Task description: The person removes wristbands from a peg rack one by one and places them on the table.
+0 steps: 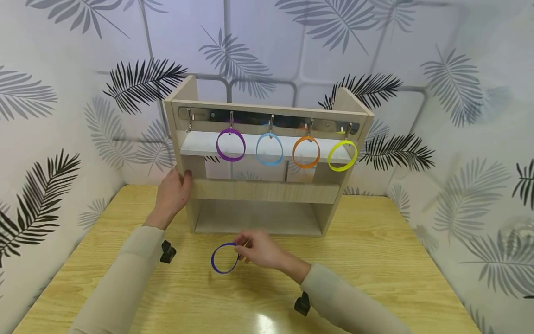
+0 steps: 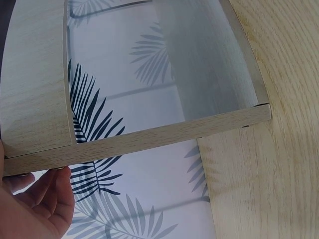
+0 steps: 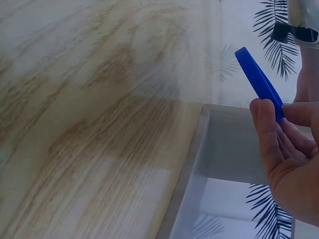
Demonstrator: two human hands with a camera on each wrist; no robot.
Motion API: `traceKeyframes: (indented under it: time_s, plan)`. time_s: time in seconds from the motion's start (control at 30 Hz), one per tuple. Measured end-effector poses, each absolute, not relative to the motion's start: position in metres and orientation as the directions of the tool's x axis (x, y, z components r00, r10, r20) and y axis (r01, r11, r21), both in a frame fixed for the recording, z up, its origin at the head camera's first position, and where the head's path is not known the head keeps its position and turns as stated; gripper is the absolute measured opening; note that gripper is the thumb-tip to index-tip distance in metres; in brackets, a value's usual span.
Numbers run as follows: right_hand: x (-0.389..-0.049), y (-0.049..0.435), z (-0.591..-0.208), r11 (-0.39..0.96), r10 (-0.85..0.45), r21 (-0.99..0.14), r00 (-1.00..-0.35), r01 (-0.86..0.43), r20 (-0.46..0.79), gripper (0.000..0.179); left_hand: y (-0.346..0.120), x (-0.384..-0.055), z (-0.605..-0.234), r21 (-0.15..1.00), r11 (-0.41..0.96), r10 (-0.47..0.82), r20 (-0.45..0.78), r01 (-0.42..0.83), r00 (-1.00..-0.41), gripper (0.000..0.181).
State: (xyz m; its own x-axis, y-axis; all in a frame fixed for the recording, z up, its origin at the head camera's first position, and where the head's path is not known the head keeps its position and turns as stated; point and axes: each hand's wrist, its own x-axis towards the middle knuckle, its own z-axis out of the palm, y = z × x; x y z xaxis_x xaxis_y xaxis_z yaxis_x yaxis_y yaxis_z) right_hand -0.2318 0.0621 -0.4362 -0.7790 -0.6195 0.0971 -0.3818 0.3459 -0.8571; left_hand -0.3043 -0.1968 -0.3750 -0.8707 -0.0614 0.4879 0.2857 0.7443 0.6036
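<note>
A dark blue ring (image 1: pixel 213 260) is pinched at its edge between the thumb and fingers of my right hand (image 1: pixel 260 250), in front of the shelf's base. The right wrist view has the same blue ring (image 3: pixel 259 82) edge-on. My left hand (image 1: pixel 172 192) grips the left side panel of the small wooden shelf (image 1: pixel 267 191), thumb at its front edge; the left wrist view shows curled fingertips (image 2: pixel 62 177) against that panel (image 2: pixel 149 133). From hooks on the shelf's metal rail hang a purple ring (image 1: pixel 218 147), a light blue ring (image 1: pixel 257 150), an orange ring (image 1: pixel 294 155) and a yellow ring (image 1: pixel 331 157).
The leftmost hook (image 1: pixel 189 119) on the rail holds no ring. The shelf stands on a wood-grain table (image 1: pixel 375 278), close to a wall (image 1: pixel 267 51) with a leaf pattern. A white board (image 1: pixel 325 147) lies behind the hanging rings.
</note>
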Motion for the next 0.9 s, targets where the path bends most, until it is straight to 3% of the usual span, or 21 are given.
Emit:
traceKeyframes:
  time_s: [0.27,0.9]
  plan:
    - [-0.245,0.055,-0.453,0.397,-0.613,-0.851,-0.789,-0.345,0.034,0.020,-0.197,-0.304,-0.373,0.606,0.746,-0.066,0.480,0.276,-0.875,0.050]
    - [-0.256,0.030,-0.485,0.495,-0.572,-0.817,-0.819,-0.294,-0.052,0.012,-0.198,-0.304,-0.375,0.607,0.742,-0.059,0.481,0.284,-0.874,0.050]
